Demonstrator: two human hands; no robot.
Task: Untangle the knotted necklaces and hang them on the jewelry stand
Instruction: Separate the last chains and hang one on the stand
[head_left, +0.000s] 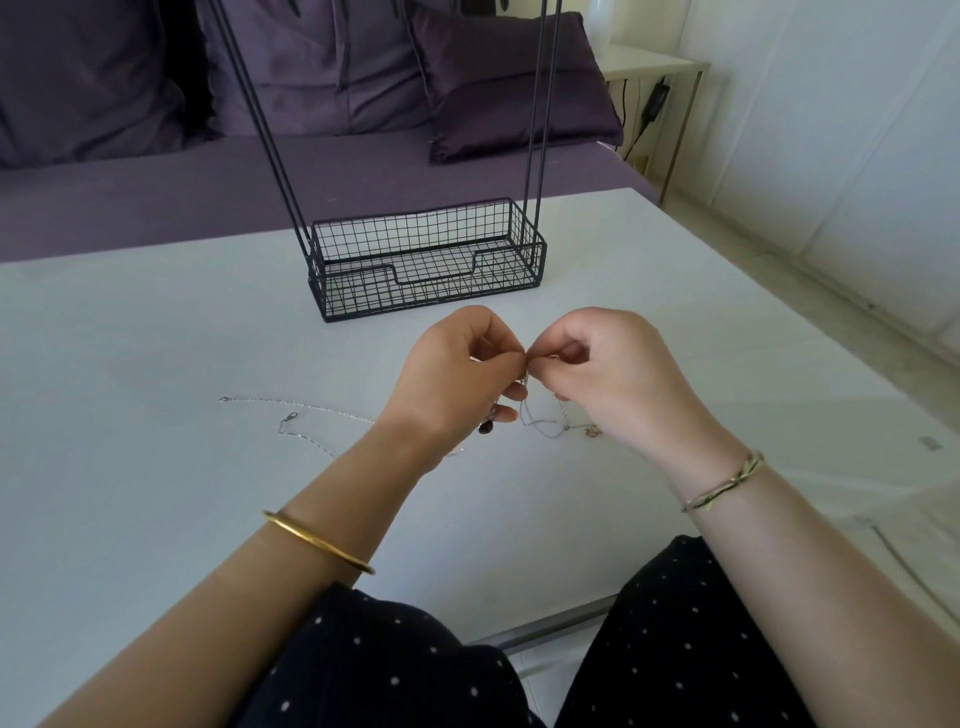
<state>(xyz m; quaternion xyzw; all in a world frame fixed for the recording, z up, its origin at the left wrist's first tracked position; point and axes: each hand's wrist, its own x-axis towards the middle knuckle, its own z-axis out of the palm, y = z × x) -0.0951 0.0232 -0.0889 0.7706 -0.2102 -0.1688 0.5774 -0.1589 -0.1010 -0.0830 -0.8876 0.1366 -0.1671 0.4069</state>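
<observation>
A: Knot?
B: Mostly hidden. The necklaces (540, 421) are pinched between curled fingertips of left hand (457, 374) and right hand (608, 374), above the table (156, 338); loose chain ends (311, 410) are trailed toward 9 o'clock.
A: Stand?
B: The jewelry stand (537, 249) is set at 12 o'clock, well apart; its uprights are cut off. Mesh floor is seen through the wire basket (358, 299).

Taking the spot where the left hand (452, 374) and right hand (602, 369) meet as centre, the jewelry stand (426, 260) sits near at twelve o'clock. Its wire basket blocks a low path forward, and its thin uprights (540, 104) rise at eleven and one, with an open gap between them. The knotted necklaces (540, 423) both hands pinch dangle at six. Loose chain ends (291, 408) lie on the table (727, 322) at nine. From two to four o'clock the tabletop is bare to its edge.
</observation>
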